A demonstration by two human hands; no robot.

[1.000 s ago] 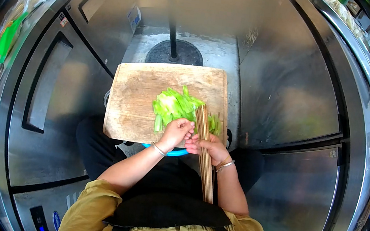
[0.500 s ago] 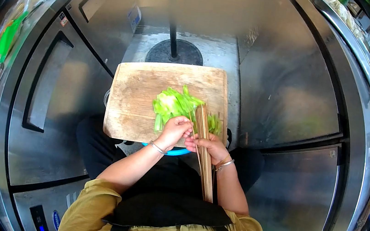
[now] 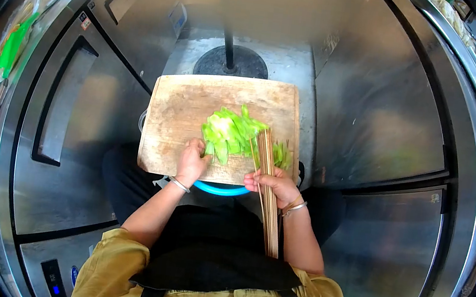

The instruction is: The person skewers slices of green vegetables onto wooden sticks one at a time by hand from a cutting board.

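A pile of thin, bright green vegetable slices (image 3: 225,129) lies on the wooden cutting board (image 3: 175,105) in front of me. My left hand (image 3: 192,162) is at the pile's near left edge, its fingers curled and pinched on a green vegetable slice, which they partly hide. My right hand (image 3: 275,184) grips a thick bundle of bamboo skewers (image 3: 267,202), slanting from the board back to my apron. One single skewer (image 3: 253,153) stands a little apart on the bundle's left, also in the right fingers. More green pieces (image 3: 280,155) show behind the bundle, partly hidden.
A blue rim (image 3: 221,190) shows beneath the board's near edge. Beyond the board is a black round base with a pole (image 3: 232,62). Steel cabinet doors (image 3: 380,101) stand close on both sides. Bagged items (image 3: 15,47) lie on the left counter.
My left hand has moved left and away from the skewers to the near left edge of the pile. The right hand still holds the bundle. The view has shifted slightly.
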